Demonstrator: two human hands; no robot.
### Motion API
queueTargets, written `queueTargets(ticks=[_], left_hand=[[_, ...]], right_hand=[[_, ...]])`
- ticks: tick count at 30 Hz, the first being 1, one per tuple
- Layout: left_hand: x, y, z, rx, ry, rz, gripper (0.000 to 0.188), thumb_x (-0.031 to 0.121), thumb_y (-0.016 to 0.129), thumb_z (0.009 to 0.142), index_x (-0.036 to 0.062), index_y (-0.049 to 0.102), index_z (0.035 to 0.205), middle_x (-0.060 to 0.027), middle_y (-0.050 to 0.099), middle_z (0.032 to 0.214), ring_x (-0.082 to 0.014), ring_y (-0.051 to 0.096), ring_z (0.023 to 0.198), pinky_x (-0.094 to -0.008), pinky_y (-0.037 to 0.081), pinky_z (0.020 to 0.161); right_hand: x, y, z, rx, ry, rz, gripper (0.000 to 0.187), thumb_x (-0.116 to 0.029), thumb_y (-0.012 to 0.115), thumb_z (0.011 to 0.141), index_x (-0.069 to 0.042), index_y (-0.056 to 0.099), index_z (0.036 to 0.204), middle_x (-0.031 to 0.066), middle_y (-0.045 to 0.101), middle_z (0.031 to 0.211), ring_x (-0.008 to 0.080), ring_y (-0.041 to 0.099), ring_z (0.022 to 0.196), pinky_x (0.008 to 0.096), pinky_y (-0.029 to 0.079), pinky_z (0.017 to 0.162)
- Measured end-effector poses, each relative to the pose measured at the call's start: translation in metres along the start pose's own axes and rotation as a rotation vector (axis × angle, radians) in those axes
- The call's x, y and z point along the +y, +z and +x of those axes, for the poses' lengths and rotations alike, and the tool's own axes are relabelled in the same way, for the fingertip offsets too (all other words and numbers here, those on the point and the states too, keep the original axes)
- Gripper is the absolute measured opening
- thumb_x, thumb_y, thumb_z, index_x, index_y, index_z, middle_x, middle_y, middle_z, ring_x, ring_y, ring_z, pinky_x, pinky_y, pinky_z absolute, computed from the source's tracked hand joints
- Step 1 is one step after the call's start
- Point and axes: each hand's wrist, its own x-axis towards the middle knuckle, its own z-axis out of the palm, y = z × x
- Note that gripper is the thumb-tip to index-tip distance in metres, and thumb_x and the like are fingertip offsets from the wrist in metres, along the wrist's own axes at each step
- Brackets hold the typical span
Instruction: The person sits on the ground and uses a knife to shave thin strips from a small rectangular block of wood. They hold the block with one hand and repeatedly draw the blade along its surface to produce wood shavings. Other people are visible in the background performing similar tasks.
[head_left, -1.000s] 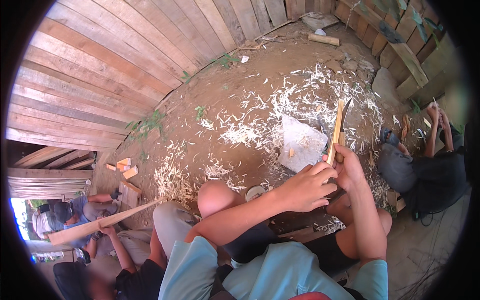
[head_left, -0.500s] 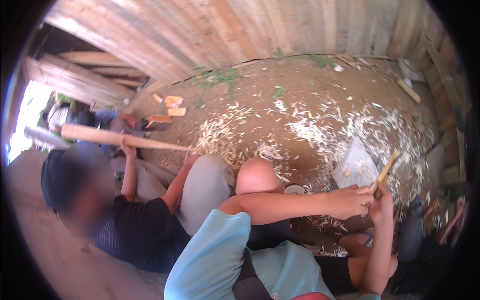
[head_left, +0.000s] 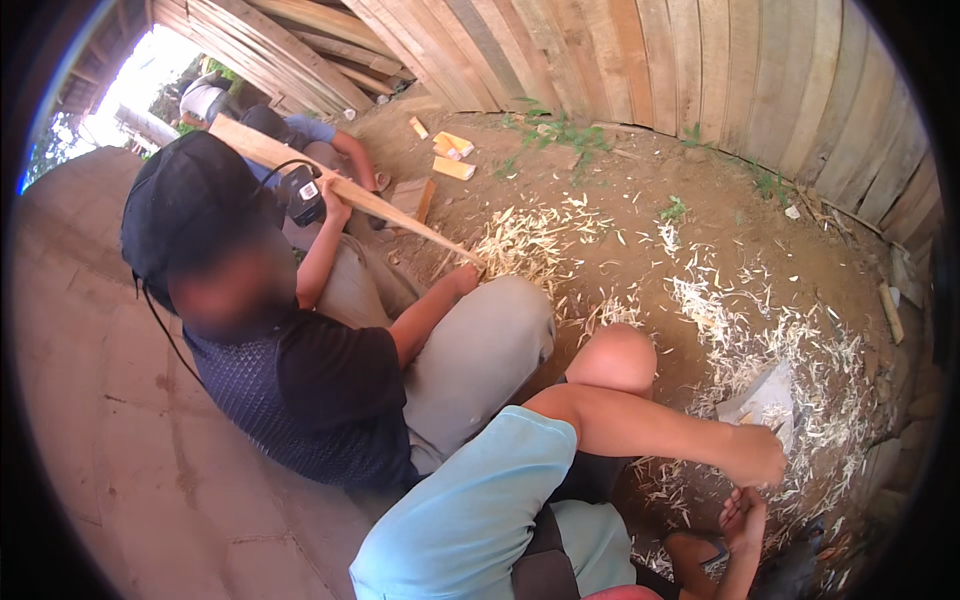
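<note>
My left hand [head_left: 755, 455] is closed at the end of my outstretched left arm, above the shavings. Whatever its fingers hold is hidden behind the hand. Just below it, my right hand [head_left: 742, 514] is turned up with curled fingers; I cannot make out anything in it. Beyond my left hand lies a pale grey slab [head_left: 768, 392], partly covered by that hand. Pale wood shavings [head_left: 715, 310] are scattered around the slab. The light wooden stick seen earlier between my hands does not show clearly now.
At my left sits a person in a black cap [head_left: 190, 200], holding a long tapered wooden board [head_left: 330, 180]. Yellow-orange blocks [head_left: 453, 168] lie on the dirt [head_left: 640, 240] before a plank wall [head_left: 640, 60]. Another person [head_left: 300, 130] is farther back.
The view has swung left, bringing more of the seated neighbour into sight. My hands now appear lower in the picture and farther apart, and the stick between them has dropped from clear sight.
</note>
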Motion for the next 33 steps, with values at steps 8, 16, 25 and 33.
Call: queueTargets(ticks=[8, 16, 25, 33], left_hand=[[-0.029, -0.033, 0.015, -0.004, -0.202, -0.027, 0.018, 0.023, 0.062, 0.071, 0.0047, 0.064, 0.071, -0.0119, 0.063, 0.070, -0.0324, 0.064, 0.065, -0.0429, 0.052, 0.058], [-0.014, -0.055, 0.018, -0.109, -0.249, 0.035, 0.018, 0.023, 0.063, 0.068, 0.0047, 0.066, 0.065, -0.0139, 0.063, 0.063, -0.0318, 0.065, 0.064, -0.0412, 0.051, 0.057], [-0.015, -0.062, 0.001, 0.009, -0.354, 0.102, 0.022, 0.026, 0.064, 0.070, 0.0045, 0.067, 0.065, -0.0161, 0.063, 0.064, -0.0330, 0.065, 0.065, -0.0413, 0.050, 0.059], [0.005, -0.065, 0.001, -0.151, -0.358, 0.130, 0.023, 0.028, 0.068, 0.072, 0.0051, 0.069, 0.068, -0.0128, 0.065, 0.067, -0.0290, 0.066, 0.069, -0.0385, 0.051, 0.061]], right_hand=[[-0.015, 0.025, -0.009, 0.097, -0.137, -0.140, 0.018, -0.034, 0.051, 0.091, -0.016, 0.055, 0.092, -0.0058, 0.058, 0.072, 0.0082, 0.055, 0.059, 0.0223, 0.044, 0.051], [-0.006, 0.031, -0.011, 0.206, -0.180, -0.458, 0.018, -0.031, 0.049, 0.092, -0.014, 0.053, 0.095, -0.0038, 0.056, 0.070, 0.0082, 0.054, 0.055, 0.0210, 0.041, 0.046], [0.002, -0.009, 0.024, 0.127, -0.416, -0.920, 0.018, -0.025, 0.047, 0.093, -0.008, 0.050, 0.092, 0.0007, 0.052, 0.066, 0.0099, 0.051, 0.049, 0.0231, 0.040, 0.043], [0.014, -0.021, 0.043, 0.310, -0.608, -1.405, 0.030, -0.027, 0.054, 0.088, -0.002, 0.049, 0.104, 0.0182, 0.059, 0.080, 0.0317, 0.060, 0.070, 0.0393, 0.047, 0.064]])
